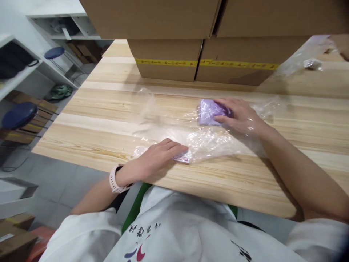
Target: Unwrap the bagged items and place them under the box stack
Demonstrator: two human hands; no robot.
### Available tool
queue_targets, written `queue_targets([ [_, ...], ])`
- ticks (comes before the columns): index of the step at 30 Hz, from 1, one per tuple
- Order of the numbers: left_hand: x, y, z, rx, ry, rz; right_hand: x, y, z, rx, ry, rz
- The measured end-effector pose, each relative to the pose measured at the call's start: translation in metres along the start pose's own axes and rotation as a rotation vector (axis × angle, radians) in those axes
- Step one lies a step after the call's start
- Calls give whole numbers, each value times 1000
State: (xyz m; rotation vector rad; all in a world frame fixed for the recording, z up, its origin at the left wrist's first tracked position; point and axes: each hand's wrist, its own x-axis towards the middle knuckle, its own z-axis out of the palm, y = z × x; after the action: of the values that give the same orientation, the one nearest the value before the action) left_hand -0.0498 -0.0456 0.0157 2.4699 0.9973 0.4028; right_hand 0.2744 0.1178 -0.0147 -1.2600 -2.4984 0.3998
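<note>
A large clear plastic bag (169,129) lies crumpled and spread across the wooden table. My right hand (240,114) is closed around the right side of a small purple box (208,112), thumb in front and fingers behind. Shiny film shows around the box and near the wrist; whether the hand is inside the bag I cannot tell. My left hand (160,154) rests on the bag's near edge, palm down with fingers stretched out. Beside its fingertips a white label with a reddish-purple border (181,159) shows, partly hidden by the hand.
Stacked cardboard boxes (166,60) with yellow tape stand at the back of the wooden table (89,127), the upper ones jutting towards me. More clear plastic (308,65) lies at the back right. Blue stools (20,114) and white shelves stand off to the left.
</note>
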Motion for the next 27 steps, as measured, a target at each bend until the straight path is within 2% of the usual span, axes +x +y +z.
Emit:
queue_targets([
  [3, 21, 9, -2, -2, -99, 90, 3, 9, 4, -61, 116, 121],
  [6, 31, 17, 3, 41, -112, 146, -3, 9, -10, -129, 294, 166],
  [8, 29, 19, 9, 60, -47, 134, -15, -7, -31, -145, 428, 117],
  [10, 24, 18, 16, 64, 40, 110, -33, -36, -53, -74, 524, 22],
  [11, 22, 17, 19, 68, 88, 101, -41, -53, -61, 15, 514, -10],
  [12, 19, 16, 22, 75, 131, 100, -50, -69, -65, 115, 440, -56],
  [15, 14, 14, 25, 120, 220, 116, -68, -109, -58, 343, 83, -215],
  [17, 11, 17, 25, 153, 273, 126, -74, -120, -42, 383, -97, -255],
  [20, 4, 26, 26, 181, 305, 142, -82, -120, -18, 372, -183, -219],
  [23, -8, 36, 28, 135, 207, 175, -89, -113, -5, 330, -185, -198],
  [27, -21, 49, 26, -44, -88, 194, -96, -111, 1, 261, -192, -176],
])
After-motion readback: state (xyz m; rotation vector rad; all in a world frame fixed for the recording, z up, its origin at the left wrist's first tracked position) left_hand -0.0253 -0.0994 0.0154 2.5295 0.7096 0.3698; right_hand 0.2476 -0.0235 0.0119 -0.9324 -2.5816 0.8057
